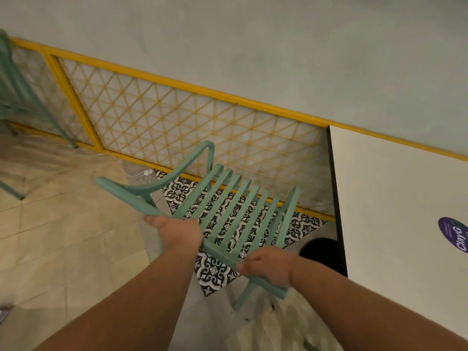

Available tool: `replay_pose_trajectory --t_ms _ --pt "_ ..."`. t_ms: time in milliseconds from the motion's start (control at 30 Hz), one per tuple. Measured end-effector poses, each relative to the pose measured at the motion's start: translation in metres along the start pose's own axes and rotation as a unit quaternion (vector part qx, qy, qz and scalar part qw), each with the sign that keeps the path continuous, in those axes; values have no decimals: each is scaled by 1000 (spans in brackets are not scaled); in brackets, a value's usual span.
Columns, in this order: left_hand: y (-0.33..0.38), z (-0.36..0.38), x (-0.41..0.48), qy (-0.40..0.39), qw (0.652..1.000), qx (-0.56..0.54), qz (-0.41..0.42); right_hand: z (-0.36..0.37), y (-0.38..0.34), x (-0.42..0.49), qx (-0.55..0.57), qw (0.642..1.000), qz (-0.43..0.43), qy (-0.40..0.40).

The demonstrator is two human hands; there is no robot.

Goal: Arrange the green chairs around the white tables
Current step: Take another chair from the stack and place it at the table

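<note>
Both hands clamp the top rail of a green chair (229, 203): the left hand (177, 230) curls over its left end, the right hand (268, 267) over its right end, forearms reaching in from the near edge. A purple round sticker (454, 234) on the white tabletop (395, 198) at the right reads "ClayG"; the rest is cut off. The chair sits tilted, its slatted back running away from the hands toward the yellow lattice fence (177, 122), just left of the tabletop's edge. Another green chair (15, 97) stands at the far left
</note>
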State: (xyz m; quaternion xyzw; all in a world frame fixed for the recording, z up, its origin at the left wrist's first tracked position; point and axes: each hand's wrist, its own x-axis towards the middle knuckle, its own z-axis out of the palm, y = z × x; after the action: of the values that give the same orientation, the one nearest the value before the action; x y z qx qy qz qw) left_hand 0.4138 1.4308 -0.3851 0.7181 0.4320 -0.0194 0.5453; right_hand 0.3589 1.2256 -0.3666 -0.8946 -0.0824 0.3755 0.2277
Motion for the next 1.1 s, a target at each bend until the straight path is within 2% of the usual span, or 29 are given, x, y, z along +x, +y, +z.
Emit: replay_pose_trajectory --t_ms 67,167,633,1100 --pt "-1 2 2 11 1000 -3 15 4 -1 2 10 1000 -9 -7" --pt "-5 -1 6 5 999 8 34 13 -6 1 35 999 0 27" --pt "2 -29 43 -68 986 79 130 68 -39 10 162 980 0 112" --pt "22 -38 89 -118 971 123 170 92 -84 30 227 956 -2 185"
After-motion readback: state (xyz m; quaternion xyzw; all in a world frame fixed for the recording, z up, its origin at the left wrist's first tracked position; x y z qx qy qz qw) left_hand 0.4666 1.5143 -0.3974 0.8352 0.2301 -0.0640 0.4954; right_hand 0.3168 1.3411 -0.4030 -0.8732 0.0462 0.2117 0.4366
